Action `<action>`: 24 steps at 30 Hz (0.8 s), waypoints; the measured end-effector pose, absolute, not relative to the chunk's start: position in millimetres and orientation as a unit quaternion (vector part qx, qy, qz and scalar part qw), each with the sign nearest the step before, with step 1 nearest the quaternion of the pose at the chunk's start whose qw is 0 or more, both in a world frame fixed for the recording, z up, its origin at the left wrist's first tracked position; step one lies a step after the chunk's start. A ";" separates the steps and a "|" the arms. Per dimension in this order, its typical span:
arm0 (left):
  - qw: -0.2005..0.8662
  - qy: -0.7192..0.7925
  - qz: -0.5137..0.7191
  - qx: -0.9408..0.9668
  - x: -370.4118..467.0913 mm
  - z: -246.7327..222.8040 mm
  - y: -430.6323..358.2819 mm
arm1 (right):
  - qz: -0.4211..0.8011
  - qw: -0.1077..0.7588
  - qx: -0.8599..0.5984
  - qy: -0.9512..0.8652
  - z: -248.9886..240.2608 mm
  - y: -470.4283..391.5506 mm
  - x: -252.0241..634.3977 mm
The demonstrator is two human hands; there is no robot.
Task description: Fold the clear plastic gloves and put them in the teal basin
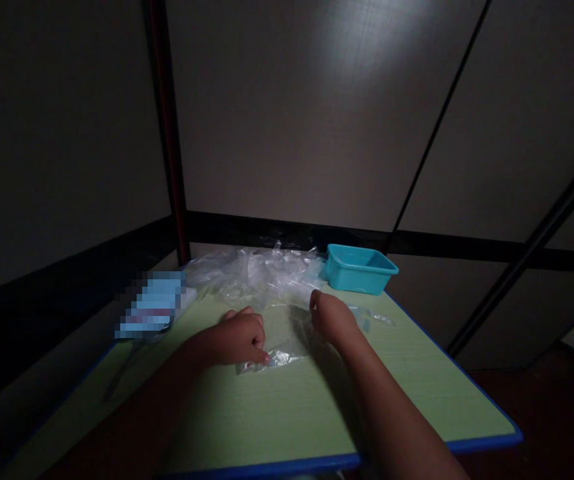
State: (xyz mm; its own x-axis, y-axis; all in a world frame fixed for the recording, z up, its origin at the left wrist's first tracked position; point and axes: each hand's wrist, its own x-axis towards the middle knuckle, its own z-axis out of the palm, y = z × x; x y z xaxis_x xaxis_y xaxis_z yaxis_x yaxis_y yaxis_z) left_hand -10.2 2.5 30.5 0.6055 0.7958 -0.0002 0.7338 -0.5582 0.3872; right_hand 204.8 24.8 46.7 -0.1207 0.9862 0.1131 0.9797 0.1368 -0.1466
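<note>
A clear plastic bag [284, 359] lies flat on the green tabletop between my hands. My left hand [241, 337] is closed at the bag's left end, its thumb against the shiny plastic. Over the right part of the bag, my right hand [334, 319] has its fingers curled in; whatever they grip is hidden. Behind both hands a crumpled heap of clear plastic bags [271, 270] spreads along the back of the table. A thin strip of plastic [379, 319] shows just right of my right hand.
A turquoise plastic basket [359, 272] stands at the back right, beside the heap. On the left lies a blurred-out light blue item [151, 303], with a dark thin object near it. The table [267, 427] has a blue edge, and wall panels rise behind it.
</note>
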 end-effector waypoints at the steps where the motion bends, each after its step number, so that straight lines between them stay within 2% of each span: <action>1: 0.179 0.434 0.090 0.878 -10.4 30.3 2.4 | 0.006 0.122 -0.657 -0.744 48.2 24.8 203.8; 4: 0.178 0.437 0.095 0.877 -10.5 28.7 2.9 | 0.038 0.217 -0.586 -0.780 49.6 22.1 197.5; 6: 0.171 0.441 0.095 0.876 -9.8 27.5 3.5 | 0.127 0.247 -0.496 -0.823 46.9 18.5 191.5; 9: 0.159 0.441 0.091 0.879 -8.0 26.7 4.0 | 0.325 0.243 -0.385 -0.829 39.5 13.6 182.5; 12: 0.162 0.443 0.090 0.877 -7.6 26.2 4.2 | 0.473 0.181 -0.355 -0.786 32.2 13.6 176.8; 17: 0.178 0.448 0.062 0.874 -14.0 24.8 6.9 | 0.544 0.091 -0.381 -0.743 24.8 24.3 177.5; 24: 0.249 0.436 0.015 0.865 -20.9 31.7 6.7 | 0.572 0.106 -0.391 -0.713 20.8 31.9 183.6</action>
State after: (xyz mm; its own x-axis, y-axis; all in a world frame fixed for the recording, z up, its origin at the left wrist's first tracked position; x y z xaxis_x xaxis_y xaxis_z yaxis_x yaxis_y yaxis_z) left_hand -20.9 6.7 31.7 0.6200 0.7612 -0.1901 0.7459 -0.4968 0.4437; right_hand 183.6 31.9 20.8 -0.6712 0.6793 -0.2968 0.4364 0.0384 -0.8989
